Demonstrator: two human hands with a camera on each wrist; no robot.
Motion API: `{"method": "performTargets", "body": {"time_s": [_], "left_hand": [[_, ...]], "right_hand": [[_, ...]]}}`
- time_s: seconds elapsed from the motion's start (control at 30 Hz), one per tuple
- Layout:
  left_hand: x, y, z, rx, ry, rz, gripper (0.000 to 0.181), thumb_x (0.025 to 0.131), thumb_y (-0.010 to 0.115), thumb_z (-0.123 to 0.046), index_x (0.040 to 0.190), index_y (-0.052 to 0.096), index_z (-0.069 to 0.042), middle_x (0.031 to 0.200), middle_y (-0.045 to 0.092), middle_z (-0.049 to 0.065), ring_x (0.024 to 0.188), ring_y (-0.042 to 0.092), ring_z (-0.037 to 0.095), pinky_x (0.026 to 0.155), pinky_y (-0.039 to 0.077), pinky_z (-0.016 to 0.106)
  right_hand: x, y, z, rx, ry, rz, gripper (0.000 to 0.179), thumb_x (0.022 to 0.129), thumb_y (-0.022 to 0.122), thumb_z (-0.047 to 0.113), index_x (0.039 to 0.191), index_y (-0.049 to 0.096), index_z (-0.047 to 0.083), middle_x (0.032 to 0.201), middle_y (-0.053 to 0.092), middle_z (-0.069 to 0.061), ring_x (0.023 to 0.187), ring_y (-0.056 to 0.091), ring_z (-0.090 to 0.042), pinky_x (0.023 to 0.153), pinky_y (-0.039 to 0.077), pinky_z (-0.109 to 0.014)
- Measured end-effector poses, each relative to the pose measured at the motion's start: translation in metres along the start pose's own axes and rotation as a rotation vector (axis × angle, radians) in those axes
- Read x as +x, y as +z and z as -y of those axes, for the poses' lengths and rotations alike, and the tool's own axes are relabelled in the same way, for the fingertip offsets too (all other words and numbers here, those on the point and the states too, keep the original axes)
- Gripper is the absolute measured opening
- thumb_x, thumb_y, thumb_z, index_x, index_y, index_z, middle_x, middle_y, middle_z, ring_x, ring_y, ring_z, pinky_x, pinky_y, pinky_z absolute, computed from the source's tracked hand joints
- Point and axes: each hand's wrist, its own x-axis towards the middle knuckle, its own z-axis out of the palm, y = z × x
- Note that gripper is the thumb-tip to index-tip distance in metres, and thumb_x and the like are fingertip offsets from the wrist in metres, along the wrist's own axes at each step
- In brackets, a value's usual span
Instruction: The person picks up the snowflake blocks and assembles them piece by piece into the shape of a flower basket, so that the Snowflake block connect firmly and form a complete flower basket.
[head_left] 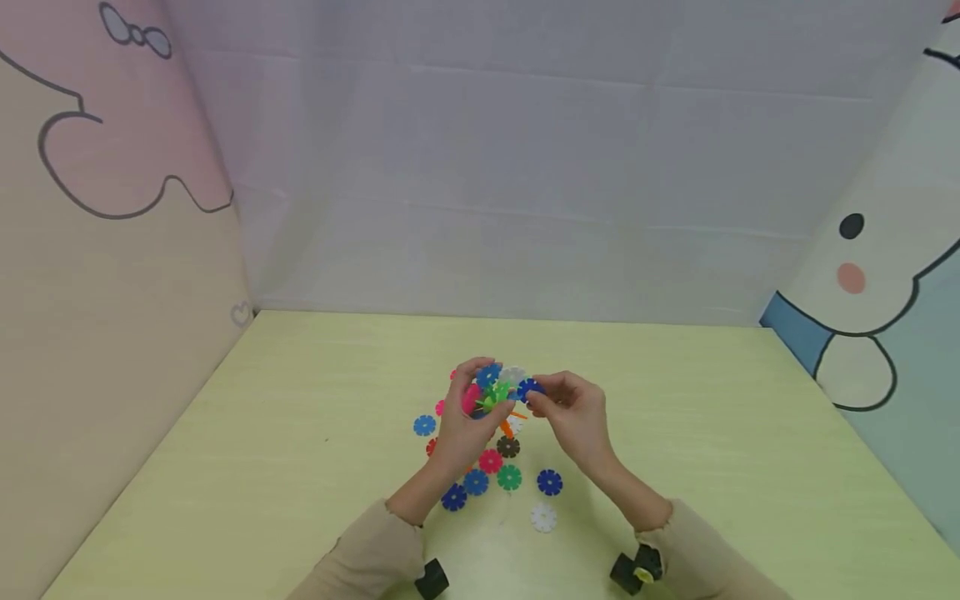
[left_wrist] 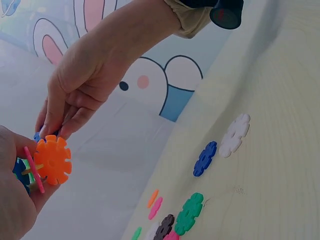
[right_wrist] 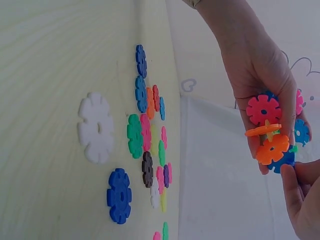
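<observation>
My left hand holds a cluster of interlocked snowflake discs, raised above the table. Pink, orange, blue and green pieces show in it; an orange disc faces the left wrist camera. Between thumb and fingers, my right hand pinches a dark blue snowflake disc at the right side of the cluster. In the right wrist view the left palm and fingers curl round the cluster, and the right fingertips meet its lower edge at a blue disc.
Loose discs lie on the pale yellow table below the hands: a white one, a dark blue one, a green one, a black one and several others. A grey-white cloth hangs behind the table.
</observation>
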Motion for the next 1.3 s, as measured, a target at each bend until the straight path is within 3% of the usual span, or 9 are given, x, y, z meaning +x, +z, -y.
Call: {"method": "performTargets", "body": {"time_s": [0.17,0.33,0.4,0.57,0.63,0.73,0.83,1.03,1.3], "left_hand": [[0.001,0.001,0.002,-0.028,0.038,0.006,0.05,0.083,0.064,-0.005,0.126,0.042,-0.015,0.129,0.044,0.006,0.122,0.039,0.022,0.08,0.051,0.029],[0.001,-0.001,0.003,0.034,-0.027,0.043,0.054,0.086,0.062,-0.013,0.132,0.038,-0.023,0.14,0.033,0.002,0.126,0.033,0.025,0.076,0.052,0.028],[0.0,-0.005,0.005,0.05,-0.075,0.101,0.059,0.086,0.062,-0.016,0.137,0.034,-0.026,0.144,0.026,0.0,0.115,0.044,0.031,0.073,0.053,0.031],[0.001,-0.019,-0.003,0.087,-0.173,0.309,0.063,0.087,0.06,-0.017,0.141,0.028,-0.025,0.147,0.021,0.0,0.118,0.042,0.033,0.085,0.048,0.044],[0.003,-0.023,-0.008,0.099,-0.183,0.389,0.061,0.088,0.058,-0.016,0.141,0.029,-0.021,0.147,0.022,0.003,0.128,0.031,0.03,0.09,0.045,0.044],[0.006,-0.026,-0.004,0.09,-0.185,0.457,0.058,0.089,0.058,-0.019,0.14,0.031,-0.02,0.146,0.025,0.005,0.121,0.041,0.031,0.087,0.047,0.039],[0.008,-0.027,0.012,0.107,-0.187,0.451,0.056,0.087,0.061,-0.023,0.137,0.036,-0.025,0.143,0.03,0.002,0.115,0.047,0.027,0.081,0.05,0.035],[0.007,-0.03,0.015,0.142,-0.241,0.377,0.055,0.084,0.062,-0.012,0.134,0.041,-0.022,0.139,0.035,0.007,0.117,0.043,0.031,0.078,0.05,0.035],[0.012,-0.046,0.018,0.143,-0.302,0.277,0.057,0.082,0.062,-0.003,0.134,0.041,-0.014,0.141,0.031,0.017,0.081,0.061,0.027,0.072,0.052,0.032]], "right_hand": [[0.002,0.001,-0.001,-0.041,0.003,0.002,0.013,0.077,0.068,-0.003,0.089,0.065,-0.007,0.077,0.066,-0.018,0.061,0.064,-0.018,0.058,0.053,-0.023],[0.007,-0.002,-0.007,-0.055,0.003,0.049,0.013,0.079,0.066,-0.001,0.091,0.065,-0.006,0.076,0.065,-0.018,0.062,0.064,-0.024,0.057,0.054,-0.024],[0.011,-0.005,-0.011,-0.066,0.017,0.092,0.014,0.08,0.065,-0.001,0.093,0.064,-0.006,0.076,0.065,-0.018,0.063,0.064,-0.024,0.058,0.054,-0.024],[0.019,-0.015,-0.021,-0.108,0.025,0.233,0.016,0.081,0.063,-0.001,0.096,0.062,-0.007,0.078,0.065,-0.019,0.064,0.063,-0.026,0.059,0.053,-0.023],[0.021,-0.017,-0.018,-0.134,0.004,0.286,0.016,0.081,0.063,-0.003,0.096,0.061,-0.008,0.079,0.065,-0.019,0.064,0.063,-0.026,0.059,0.053,-0.024],[0.021,-0.018,-0.007,-0.179,-0.014,0.335,0.015,0.081,0.062,-0.006,0.095,0.061,-0.01,0.081,0.065,-0.021,0.065,0.063,-0.028,0.059,0.053,-0.024],[0.021,-0.018,-0.004,-0.207,-0.023,0.369,0.014,0.08,0.062,-0.007,0.094,0.061,-0.01,0.081,0.065,-0.02,0.065,0.062,-0.03,0.059,0.052,-0.023],[0.021,-0.03,-0.029,-0.246,0.018,0.487,0.027,0.083,0.064,0.003,0.107,0.057,-0.006,0.088,0.063,-0.014,0.073,0.062,-0.029,0.061,0.052,-0.023],[0.002,-0.049,-0.056,-0.408,0.159,0.829,0.028,0.075,0.072,0.008,0.101,0.062,0.001,0.081,0.058,-0.003,0.073,0.053,-0.014,0.064,0.047,-0.022]]}}
